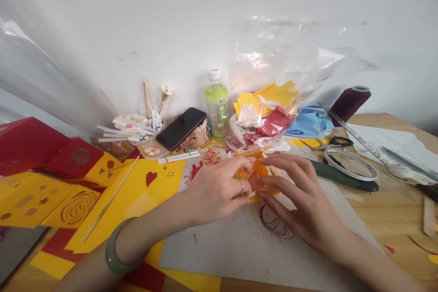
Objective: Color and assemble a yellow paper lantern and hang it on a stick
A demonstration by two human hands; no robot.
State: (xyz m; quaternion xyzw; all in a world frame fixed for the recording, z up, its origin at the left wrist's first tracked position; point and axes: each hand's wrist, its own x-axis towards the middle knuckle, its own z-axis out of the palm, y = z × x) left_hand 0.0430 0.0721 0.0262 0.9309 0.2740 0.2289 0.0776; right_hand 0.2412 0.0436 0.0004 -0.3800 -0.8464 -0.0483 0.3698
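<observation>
An orange-yellow folded paper piece (253, 171) lies between my two hands, low over a grey board (219, 246). My left hand (224, 187), with a ring on one finger and a green bangle on the wrist, has its bent fingers on the left side of it. On the right side, the curved fingers of my right hand (301, 196) hold its edge. The fingers partly cover the paper, so its full shape is hidden. A loose coil of dark thread (275, 223) rests on the board just below my hands.
Yellow paper sheets (150, 191) and red cut paper (80, 157) spread at left. Behind stand pens (137, 130), a phone (182, 127) and a green drink bottle (216, 105). A plastic bag of scraps (270, 114), scissors (333, 142), tape roll (351, 164) and thread spool (352, 102) sit right.
</observation>
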